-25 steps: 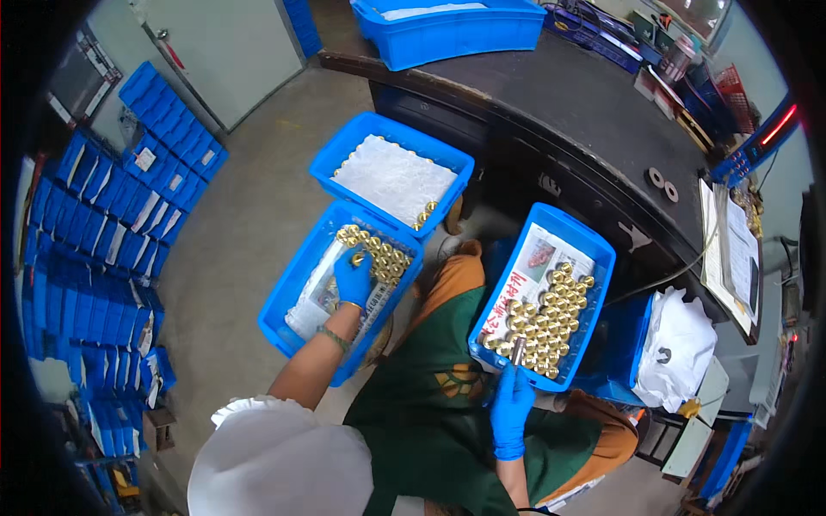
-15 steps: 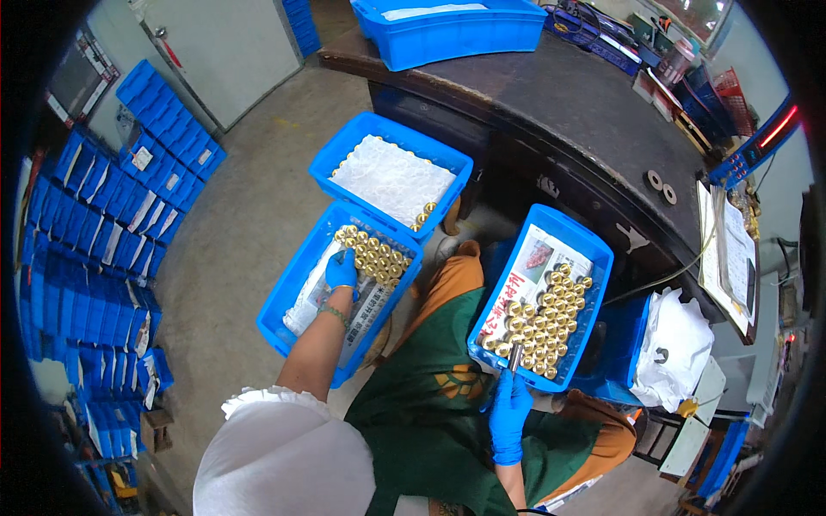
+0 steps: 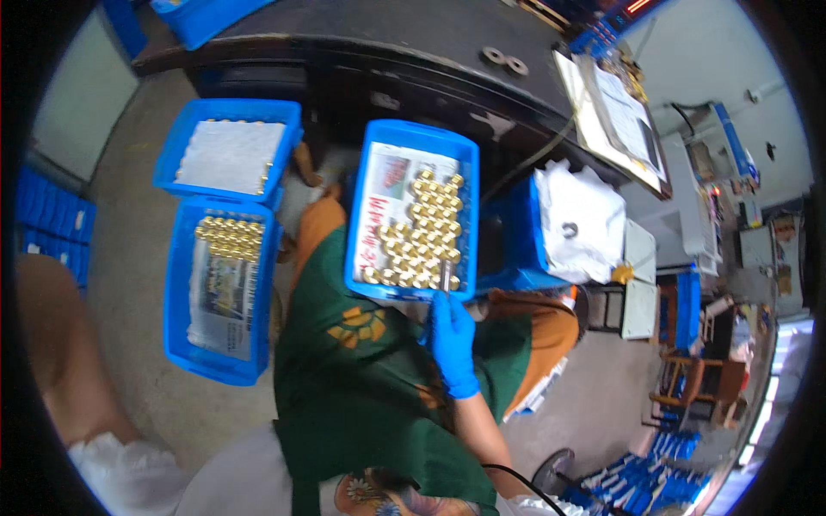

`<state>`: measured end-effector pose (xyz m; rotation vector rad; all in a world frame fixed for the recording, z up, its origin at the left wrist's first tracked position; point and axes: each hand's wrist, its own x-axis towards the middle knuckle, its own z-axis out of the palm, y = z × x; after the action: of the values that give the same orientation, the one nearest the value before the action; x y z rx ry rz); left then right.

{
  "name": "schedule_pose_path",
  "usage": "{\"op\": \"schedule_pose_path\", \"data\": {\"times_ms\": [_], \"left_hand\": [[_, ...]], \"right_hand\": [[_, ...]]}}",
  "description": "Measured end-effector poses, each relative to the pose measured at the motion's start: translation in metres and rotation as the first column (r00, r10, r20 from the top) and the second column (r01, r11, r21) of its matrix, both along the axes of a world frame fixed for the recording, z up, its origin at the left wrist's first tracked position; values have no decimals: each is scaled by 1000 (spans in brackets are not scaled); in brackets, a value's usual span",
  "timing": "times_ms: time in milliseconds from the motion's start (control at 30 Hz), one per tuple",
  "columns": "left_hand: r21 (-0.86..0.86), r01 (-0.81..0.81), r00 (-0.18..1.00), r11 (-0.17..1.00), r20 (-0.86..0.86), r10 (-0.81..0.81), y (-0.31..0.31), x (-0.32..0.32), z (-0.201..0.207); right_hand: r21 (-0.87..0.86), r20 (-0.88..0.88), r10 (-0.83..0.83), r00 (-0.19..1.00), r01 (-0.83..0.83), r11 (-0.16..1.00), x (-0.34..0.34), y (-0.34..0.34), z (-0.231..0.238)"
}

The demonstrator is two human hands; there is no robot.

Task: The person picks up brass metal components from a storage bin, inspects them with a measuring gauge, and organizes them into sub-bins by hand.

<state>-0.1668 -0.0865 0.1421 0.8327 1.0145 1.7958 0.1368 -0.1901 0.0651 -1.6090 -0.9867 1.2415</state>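
Observation:
My right hand [image 3: 453, 344], in a blue glove, is closed around a short shiny metal rod-shaped tool [image 3: 446, 273]. Its tip reaches over the near wall of a blue bin [image 3: 476, 198] on my lap, close to rows of brass fittings [image 3: 422, 245] standing on printed paper. Of my left arm only the bare forearm [image 3: 64, 353] shows at the left rim; its hand is out of the picture. A second blue bin [image 3: 176, 335], at the left, has brass fittings [image 3: 231, 236] grouped at its far end, with newspaper [image 3: 219, 292] bare in front of them.
Behind the left bin stands another blue bin [image 3: 168, 146] with white paper [image 3: 228, 155] over its fittings. A dark workbench [image 3: 361, 52] runs across the back, with two metal rings [image 3: 503, 60] and a clipboard [image 3: 602, 112]. White sheeting [image 3: 581, 219] covers a bin at the right.
My left hand has left the fittings in the left bin and passed out of view at the left. The view has swung right. My right hand still holds the tool at the lap bin.

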Motion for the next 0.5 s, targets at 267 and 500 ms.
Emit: {"op": "schedule_pose_path", "data": {"times_ms": [267,500], "left_hand": [[45,209,976,977,44,-211,2,63,-6],[137,286,955,948,41,-294,0,100,-1]], "right_hand": [[-25,-43,18,999,-19,1000,15,-17,-18],[9,-30,27,999,-27,1000,13,-19,-28]]}}
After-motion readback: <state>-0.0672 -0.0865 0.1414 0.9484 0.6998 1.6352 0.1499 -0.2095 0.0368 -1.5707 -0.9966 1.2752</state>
